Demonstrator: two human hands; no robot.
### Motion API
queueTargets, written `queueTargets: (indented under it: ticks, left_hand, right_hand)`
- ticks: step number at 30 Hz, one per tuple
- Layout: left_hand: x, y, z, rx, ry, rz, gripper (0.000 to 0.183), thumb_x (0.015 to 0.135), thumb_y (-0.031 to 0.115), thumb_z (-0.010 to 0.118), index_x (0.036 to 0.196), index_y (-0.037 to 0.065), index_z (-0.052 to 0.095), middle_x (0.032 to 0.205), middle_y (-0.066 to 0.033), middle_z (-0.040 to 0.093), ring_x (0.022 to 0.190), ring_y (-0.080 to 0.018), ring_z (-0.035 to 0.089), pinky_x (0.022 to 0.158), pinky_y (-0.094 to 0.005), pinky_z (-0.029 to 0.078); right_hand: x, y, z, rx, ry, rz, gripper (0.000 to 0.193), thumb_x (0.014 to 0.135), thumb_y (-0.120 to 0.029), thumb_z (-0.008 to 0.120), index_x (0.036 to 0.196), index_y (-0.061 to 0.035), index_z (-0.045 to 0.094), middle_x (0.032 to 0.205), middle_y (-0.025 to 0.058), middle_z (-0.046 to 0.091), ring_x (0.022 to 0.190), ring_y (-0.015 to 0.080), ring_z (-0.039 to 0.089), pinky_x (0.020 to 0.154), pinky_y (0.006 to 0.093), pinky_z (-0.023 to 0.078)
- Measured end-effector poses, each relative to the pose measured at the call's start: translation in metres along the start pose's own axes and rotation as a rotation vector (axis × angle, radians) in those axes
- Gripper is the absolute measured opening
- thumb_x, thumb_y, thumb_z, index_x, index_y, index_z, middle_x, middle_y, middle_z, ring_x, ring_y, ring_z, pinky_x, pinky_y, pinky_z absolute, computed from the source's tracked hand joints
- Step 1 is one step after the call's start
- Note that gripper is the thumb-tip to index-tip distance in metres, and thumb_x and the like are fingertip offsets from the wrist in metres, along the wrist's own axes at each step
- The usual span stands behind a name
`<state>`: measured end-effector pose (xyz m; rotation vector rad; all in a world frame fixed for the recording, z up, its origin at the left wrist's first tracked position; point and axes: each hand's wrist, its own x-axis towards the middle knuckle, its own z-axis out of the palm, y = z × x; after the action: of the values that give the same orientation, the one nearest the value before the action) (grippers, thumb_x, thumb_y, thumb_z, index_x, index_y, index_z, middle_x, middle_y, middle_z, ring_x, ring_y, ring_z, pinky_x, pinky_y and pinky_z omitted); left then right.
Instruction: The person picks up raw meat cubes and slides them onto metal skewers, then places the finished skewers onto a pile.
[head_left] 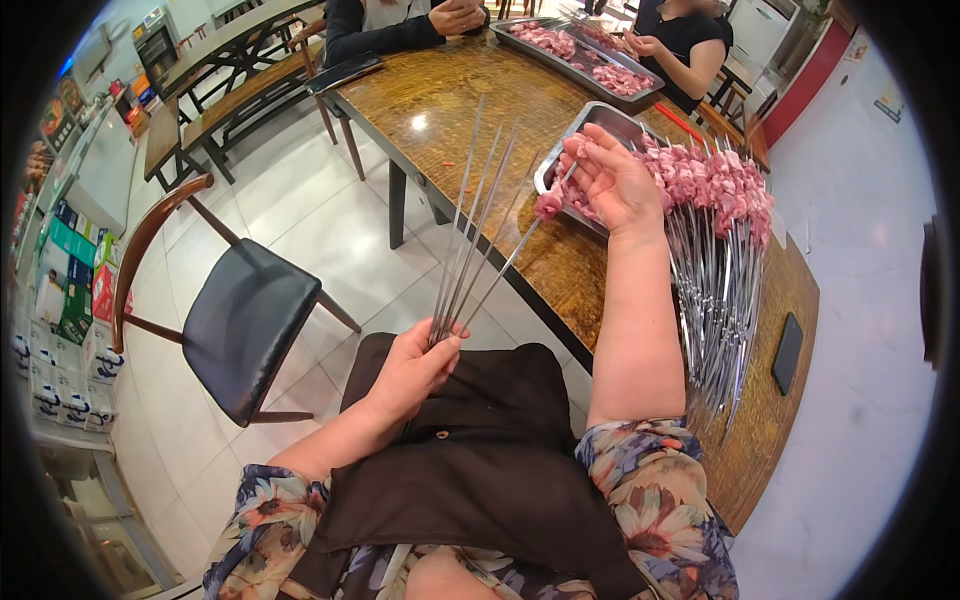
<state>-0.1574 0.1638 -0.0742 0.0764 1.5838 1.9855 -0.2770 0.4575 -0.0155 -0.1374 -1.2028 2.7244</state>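
Note:
My left hand [418,365] is closed round the lower ends of several thin metal skewers [468,235], which fan upward. One of them slants right and carries a piece of raw meat [548,205] near its tip. At that tip is my right hand [618,185], palm turned up and fingers curled, pinching another small pink piece of meat. Beneath it, a metal tray [548,165] holds raw meat, partly hidden by the hand. To the right of my right forearm lies a pile of loaded skewers [715,290], their meat ends [710,185] over the tray.
The brown wooden table [450,100] bears a phone [787,352] at right and a larger meat tray [580,65] at the far end. Two people sit there, one with hands [458,17] raised. A black-seated chair [250,325] stands on the tiled floor at left.

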Motion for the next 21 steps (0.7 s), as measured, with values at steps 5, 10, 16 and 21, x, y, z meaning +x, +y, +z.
queueTargets:
  ticks: [5,10,16,21]
  left_hand:
    - [0.001,0.001,-0.002,-0.025,0.003,0.011,0.014,0.090,0.012,0.051,0.102,0.004,0.053,0.062,0.0013,0.046,0.046,-0.0032,0.032,0.041,-0.0180,0.024]
    - [0.003,0.003,-0.003,-0.026,0.014,0.016,0.014,0.090,0.013,0.051,0.101,0.005,0.053,0.062,0.0015,0.045,0.046,-0.0032,0.032,0.040,-0.0180,0.024]
    - [0.008,0.004,-0.002,-0.039,-0.001,0.047,0.014,0.090,0.012,0.051,0.102,0.005,0.052,0.062,0.0015,0.044,0.046,-0.0032,0.032,0.041,-0.0178,0.024]
    - [0.011,0.006,0.000,-0.041,-0.021,0.048,0.013,0.091,0.012,0.050,0.102,0.005,0.052,0.062,0.0015,0.044,0.046,-0.0033,0.032,0.040,-0.0178,0.024]
  right_hand:
    - [0.004,0.011,-0.001,0.011,-0.019,0.014,0.021,0.085,0.001,0.053,0.106,0.0020,0.054,0.096,0.0177,0.062,0.092,0.0256,0.063,0.084,0.0361,0.052]
    - [0.002,0.017,0.008,-0.015,-0.025,0.005,0.019,0.088,-0.004,0.052,0.105,0.0028,0.055,0.093,0.0167,0.063,0.089,0.0247,0.063,0.080,0.0345,0.052]
    - [0.000,0.020,0.012,-0.066,-0.036,0.039,0.021,0.089,-0.013,0.055,0.103,0.0021,0.058,0.087,0.0112,0.064,0.084,0.0216,0.064,0.074,0.0317,0.052]
    - [-0.001,0.020,0.014,-0.034,-0.034,0.056,0.021,0.087,-0.015,0.058,0.100,0.0019,0.060,0.080,0.0050,0.060,0.075,0.0152,0.059,0.071,0.0285,0.050]
